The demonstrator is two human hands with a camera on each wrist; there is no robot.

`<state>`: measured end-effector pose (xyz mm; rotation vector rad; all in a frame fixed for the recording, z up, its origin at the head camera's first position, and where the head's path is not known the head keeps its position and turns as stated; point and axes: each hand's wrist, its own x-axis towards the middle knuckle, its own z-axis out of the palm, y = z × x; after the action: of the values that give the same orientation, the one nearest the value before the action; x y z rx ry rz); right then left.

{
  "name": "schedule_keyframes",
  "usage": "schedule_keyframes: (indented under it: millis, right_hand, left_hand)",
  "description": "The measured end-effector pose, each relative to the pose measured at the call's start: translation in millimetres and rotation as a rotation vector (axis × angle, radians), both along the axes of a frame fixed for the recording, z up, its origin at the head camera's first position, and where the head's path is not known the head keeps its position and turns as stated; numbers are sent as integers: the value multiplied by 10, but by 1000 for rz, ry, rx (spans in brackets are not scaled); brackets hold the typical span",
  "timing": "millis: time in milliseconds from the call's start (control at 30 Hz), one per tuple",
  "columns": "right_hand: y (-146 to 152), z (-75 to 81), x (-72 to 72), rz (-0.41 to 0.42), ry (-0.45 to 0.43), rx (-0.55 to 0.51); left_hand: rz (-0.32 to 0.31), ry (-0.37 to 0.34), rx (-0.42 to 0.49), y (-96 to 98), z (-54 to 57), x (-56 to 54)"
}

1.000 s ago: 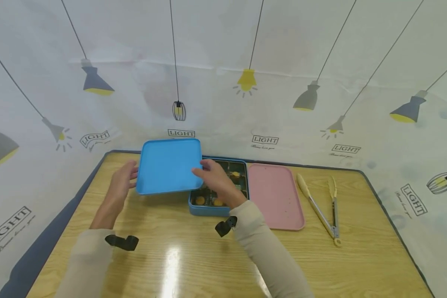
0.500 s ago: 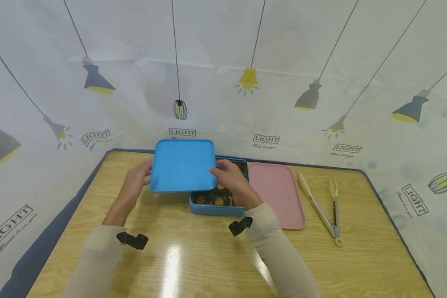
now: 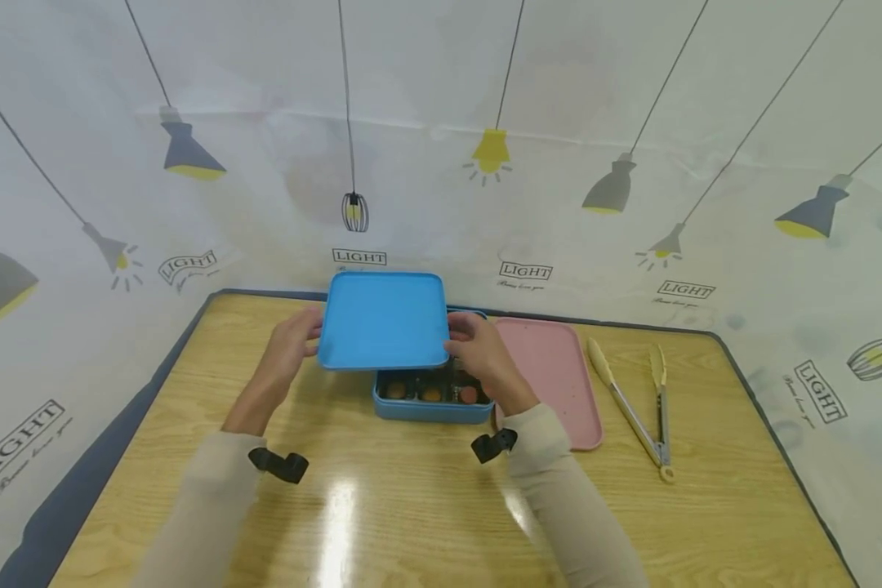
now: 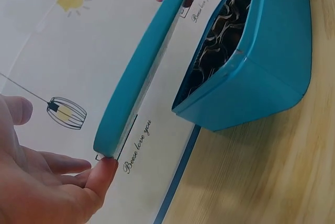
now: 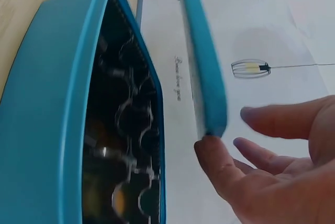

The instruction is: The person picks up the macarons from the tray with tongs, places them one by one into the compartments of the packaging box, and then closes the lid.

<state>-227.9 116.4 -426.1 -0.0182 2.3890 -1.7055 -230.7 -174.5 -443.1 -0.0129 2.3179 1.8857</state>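
In the head view a light-blue, rectangular box lid (image 3: 384, 320) hangs tilted between my two hands. The left hand (image 3: 292, 336) holds its left edge; in the left wrist view, fingertips (image 4: 104, 169) meet the lid's edge while the thumb stands apart. My right hand (image 3: 478, 347) holds the right edge, its thumb likewise apart from the lid in the right wrist view. Under the lid and partly hidden by it stands a blue box (image 3: 434, 411). Inside are dark dividers with small round orange and reddish pieces in the compartments.
A pink tray (image 3: 551, 376) lies just right of the box, partly behind the right hand. Farther right, tongs (image 3: 643, 425) with cream tips lie spread on the wooden table (image 3: 382, 498). A white sheet (image 3: 426, 98) printed with lamps rises behind.
Both hands have carried the lid to the right, from left of the box to over much of it. The box, pink tray and tongs have stayed in place.
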Motion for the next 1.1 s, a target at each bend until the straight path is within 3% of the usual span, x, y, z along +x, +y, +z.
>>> schedule_keyframes:
  millis: [200,767,1100]
  right_hand:
    - [139,-28,-10,-52,-10,-49]
    - [484,-43,-10,-79,-130,-106]
    - [574,-67,7,-122,-88,-86]
  left_hand:
    - [-14,-10,-9,117,4,-22]
    - [-64,-17,-3,384,26,-74]
    - [-78,-2,-6,471,80,-45]
